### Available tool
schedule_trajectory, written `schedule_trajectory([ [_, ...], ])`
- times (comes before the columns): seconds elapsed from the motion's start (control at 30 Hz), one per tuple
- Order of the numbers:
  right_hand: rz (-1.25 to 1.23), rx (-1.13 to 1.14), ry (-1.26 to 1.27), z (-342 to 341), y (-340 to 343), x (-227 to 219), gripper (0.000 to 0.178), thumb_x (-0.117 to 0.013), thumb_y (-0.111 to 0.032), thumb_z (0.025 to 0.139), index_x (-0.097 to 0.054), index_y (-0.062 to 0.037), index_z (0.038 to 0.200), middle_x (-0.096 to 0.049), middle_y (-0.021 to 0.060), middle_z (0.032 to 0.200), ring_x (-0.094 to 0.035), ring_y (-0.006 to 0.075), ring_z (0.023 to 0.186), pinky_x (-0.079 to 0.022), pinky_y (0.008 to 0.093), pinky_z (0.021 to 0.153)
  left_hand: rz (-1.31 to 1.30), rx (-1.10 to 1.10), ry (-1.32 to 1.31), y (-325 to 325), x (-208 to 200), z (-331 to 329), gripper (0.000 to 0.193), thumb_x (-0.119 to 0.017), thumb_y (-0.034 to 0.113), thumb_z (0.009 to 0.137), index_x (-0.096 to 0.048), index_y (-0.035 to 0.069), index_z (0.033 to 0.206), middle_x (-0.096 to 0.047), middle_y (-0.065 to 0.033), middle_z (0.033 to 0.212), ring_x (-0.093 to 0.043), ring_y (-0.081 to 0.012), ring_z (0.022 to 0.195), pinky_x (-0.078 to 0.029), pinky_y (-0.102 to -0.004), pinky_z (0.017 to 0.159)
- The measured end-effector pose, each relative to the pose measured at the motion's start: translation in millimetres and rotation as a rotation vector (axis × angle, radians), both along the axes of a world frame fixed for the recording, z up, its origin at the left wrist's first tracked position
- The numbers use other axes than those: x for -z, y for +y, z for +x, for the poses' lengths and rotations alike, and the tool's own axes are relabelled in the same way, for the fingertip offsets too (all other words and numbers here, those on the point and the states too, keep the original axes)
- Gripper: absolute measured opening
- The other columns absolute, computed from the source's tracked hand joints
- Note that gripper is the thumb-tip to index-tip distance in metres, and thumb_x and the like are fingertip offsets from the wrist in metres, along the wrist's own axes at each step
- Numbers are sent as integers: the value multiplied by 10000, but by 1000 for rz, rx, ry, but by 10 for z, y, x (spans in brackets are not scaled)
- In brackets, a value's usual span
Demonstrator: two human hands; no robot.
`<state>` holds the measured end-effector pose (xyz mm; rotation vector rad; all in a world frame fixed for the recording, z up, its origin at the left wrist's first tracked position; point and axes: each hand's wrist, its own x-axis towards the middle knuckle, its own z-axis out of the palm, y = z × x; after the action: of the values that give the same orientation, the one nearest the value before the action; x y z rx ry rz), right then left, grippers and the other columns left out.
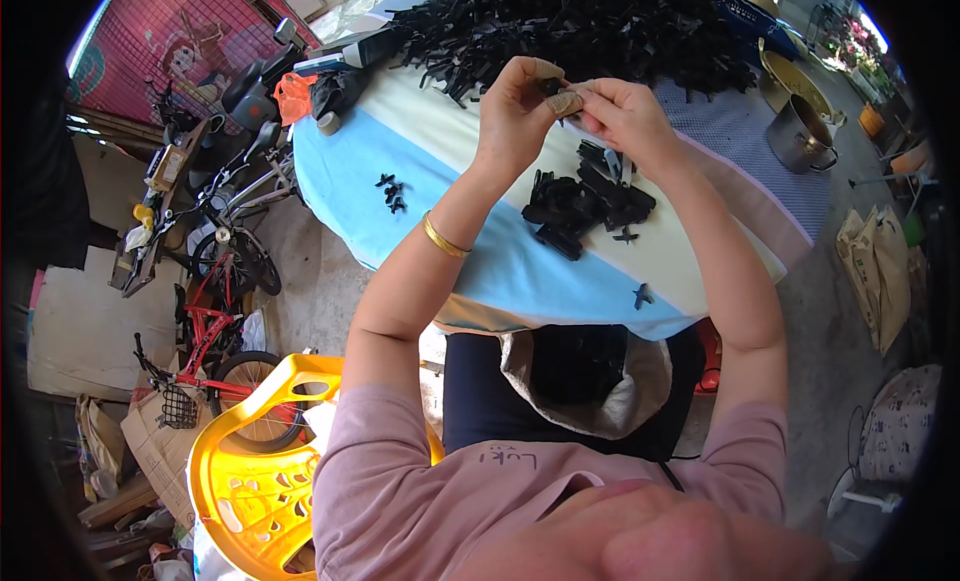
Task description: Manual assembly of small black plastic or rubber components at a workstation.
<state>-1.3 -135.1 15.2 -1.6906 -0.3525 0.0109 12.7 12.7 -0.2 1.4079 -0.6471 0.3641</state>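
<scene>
Black heap (pixel 590 31) beyond hands (pixel 632 123), pot (pixel 798 139) right.

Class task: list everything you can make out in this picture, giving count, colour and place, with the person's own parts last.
heap of plastic pieces: one, black, table's far side
smaller pile: one, black, nearer the person
loose cluster: one, black, table's left
lone piece: one, black, near edge
striped cloth: one, blue and cream, over the table
cooking pot: one, silver, far right
plastic bag: one, orange, far left
bicycle: one, red, left floor
plastic chair: one, yellow, lower left
open sack: one, off-white, lap
small piece: one, dark, mostly hidden by fingers
bangle: one, gold, left forearm
left hand: one, tan-wrapped fingertips, by the heap
right hand: one, meeting the left
</scene>
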Motion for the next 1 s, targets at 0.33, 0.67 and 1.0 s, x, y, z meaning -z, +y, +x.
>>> schedule_trajectory([
  [0.33,-76,103,-291,104,-182,-8,176,-500,-151,856,-611,-36,928,-484,-42,614,-358,-3,492,-262,143,421,-56,222,164,55,-29,43,360,-578,-15,785,-455,-26,1123,-598,-138,954,-604,-204,826,-486,-300,769],
  [0.67,-81,-16,-310,-3,-116,-68,191,-524,-158,845,-633,-7,891,-554,-9,621,-479,32,567,-385,178,512,-13,164,122,48,-24,-6,387,-603,-40,755,-492,-31,1126,-602,-113,951,-597,-163,845,-489,-273,785],
  [1.0,-83,28,-227,-20,-28,-29,186,-532,-156,842,-630,-7,896,-528,-23,582,-459,32,530,-364,181,477,-97,96,54,12,11,-27,230,-573,-59,773,-550,-26,999,-607,-54,852,-564,-83,728,-473,-203,676],
])
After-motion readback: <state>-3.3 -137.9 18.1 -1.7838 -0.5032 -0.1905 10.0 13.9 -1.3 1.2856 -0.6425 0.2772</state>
